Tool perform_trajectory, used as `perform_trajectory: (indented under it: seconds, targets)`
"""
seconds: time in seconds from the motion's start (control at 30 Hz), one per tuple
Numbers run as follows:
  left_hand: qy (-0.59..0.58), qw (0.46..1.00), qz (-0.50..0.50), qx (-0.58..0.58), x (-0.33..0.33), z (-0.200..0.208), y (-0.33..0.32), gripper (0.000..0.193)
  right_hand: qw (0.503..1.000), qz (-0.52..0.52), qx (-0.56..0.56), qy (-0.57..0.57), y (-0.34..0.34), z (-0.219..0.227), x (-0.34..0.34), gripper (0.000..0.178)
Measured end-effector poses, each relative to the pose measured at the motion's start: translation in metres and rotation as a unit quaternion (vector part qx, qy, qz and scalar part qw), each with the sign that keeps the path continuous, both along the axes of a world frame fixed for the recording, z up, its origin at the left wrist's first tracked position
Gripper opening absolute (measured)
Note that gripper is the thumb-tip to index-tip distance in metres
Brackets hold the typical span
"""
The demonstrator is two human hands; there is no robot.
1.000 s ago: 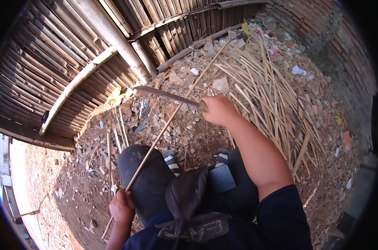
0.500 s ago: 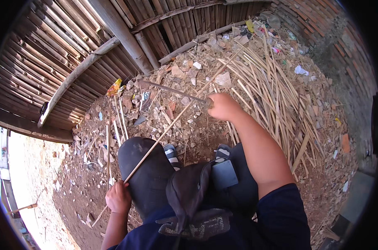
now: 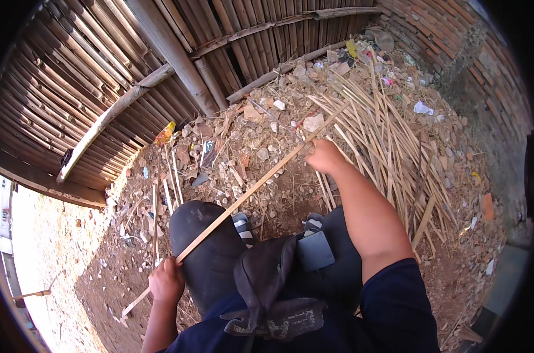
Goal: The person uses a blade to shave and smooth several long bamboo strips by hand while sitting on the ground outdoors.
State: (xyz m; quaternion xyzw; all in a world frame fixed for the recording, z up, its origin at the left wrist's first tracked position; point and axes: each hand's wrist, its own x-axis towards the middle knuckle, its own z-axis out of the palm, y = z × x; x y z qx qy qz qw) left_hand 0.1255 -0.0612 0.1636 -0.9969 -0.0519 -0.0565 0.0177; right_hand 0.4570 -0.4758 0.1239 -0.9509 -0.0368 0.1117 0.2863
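One person sits low in front of me, knees up, dark blue shirt (image 3: 396, 294). Left hand (image 3: 167, 281) is by the left knee (image 3: 199, 250), fingers closed tight on a long pale wooden strip (image 3: 237, 203) near its lower end. Strip slants over that knee, up and away to the right. Dark flat rectangle (image 3: 316, 252) lies on the right thigh. Feet beyond, in striped sandals (image 3: 242, 227). Right hand (image 3: 323, 156) is further out, right beside the strip's upper part, fist closed on what looks like a brown handle (image 3: 307, 149); blade hard to make out. Past it on the right, a loose pile of sticks (image 3: 390, 141) on stony rubble (image 3: 261, 156). Yellow wrapper (image 3: 166, 133) at the slatted bamboo wall (image 3: 102, 76); brick wall (image 3: 423, 38) far right.
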Motion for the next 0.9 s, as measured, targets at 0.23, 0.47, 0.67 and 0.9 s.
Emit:
perform_trajectory:
  seconds: [0.23,0.47,0.67,0.9]
  targets:
    - [0.046,0.996,0.003,-0.070,0.002,0.006,-0.001,0.015,0.998,0.030,-0.027,-0.042,0.015,0.041,-0.019,0.037]
    - [0.078,0.993,0.030,-0.090,0.004,0.016,-0.004,0.015,0.989,0.139,-0.052,-0.016,0.045,0.061,-0.039,0.037]
    - [0.064,0.988,0.010,-0.137,0.010,0.013,0.001,0.017,0.997,0.062,0.018,-0.040,0.023,0.024,-0.012,0.039]
    - [0.081,0.977,0.010,-0.198,0.009,0.010,0.008,0.019,0.989,0.100,0.005,-0.111,0.041,0.045,-0.037,0.035]
